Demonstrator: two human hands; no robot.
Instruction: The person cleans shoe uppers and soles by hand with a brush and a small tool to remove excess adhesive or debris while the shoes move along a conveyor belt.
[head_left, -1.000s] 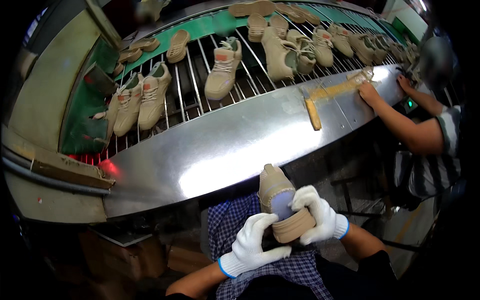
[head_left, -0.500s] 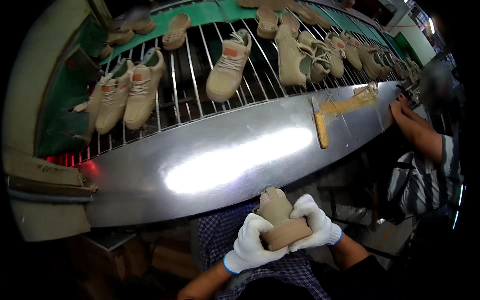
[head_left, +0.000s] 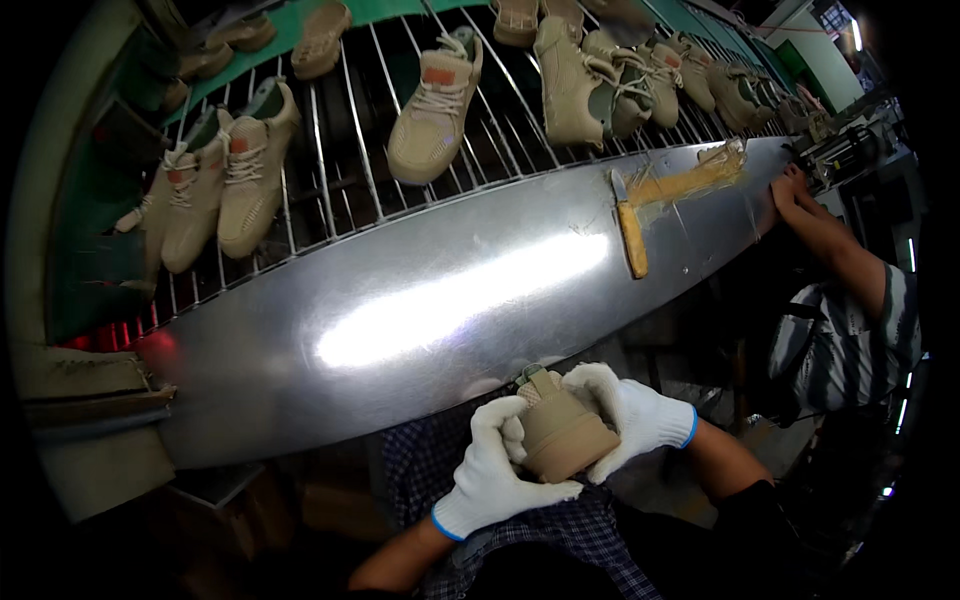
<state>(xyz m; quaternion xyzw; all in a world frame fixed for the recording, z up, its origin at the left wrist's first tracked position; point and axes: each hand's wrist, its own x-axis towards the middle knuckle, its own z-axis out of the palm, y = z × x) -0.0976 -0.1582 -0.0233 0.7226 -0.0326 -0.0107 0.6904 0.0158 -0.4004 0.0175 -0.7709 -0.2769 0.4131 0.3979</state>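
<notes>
A beige shoe (head_left: 565, 432) is held between my two white-gloved hands, just off the near edge of the metal table. Its heel and thick sole face me, and the toe points away toward the table. My left hand (head_left: 495, 462) grips the left side, with the thumb below the sole. Fingers of my right hand (head_left: 622, 418) wrap the right side of the upper and sole. The front of the shoe is mostly hidden behind its heel.
Beyond the metal table (head_left: 400, 370) runs a wire rack carrying several beige laced shoes (head_left: 436, 112) and loose soles (head_left: 320, 40). A yellow-handled knife (head_left: 632, 238) lies on the table beside a tape strip (head_left: 685, 180). At right, another person's arm (head_left: 835, 225) rests at the table.
The shoe has tilted in my hands, showing more of its heel back. My right hand has shifted up and around its side. The table and rack sit slightly lower-left to higher in view.
</notes>
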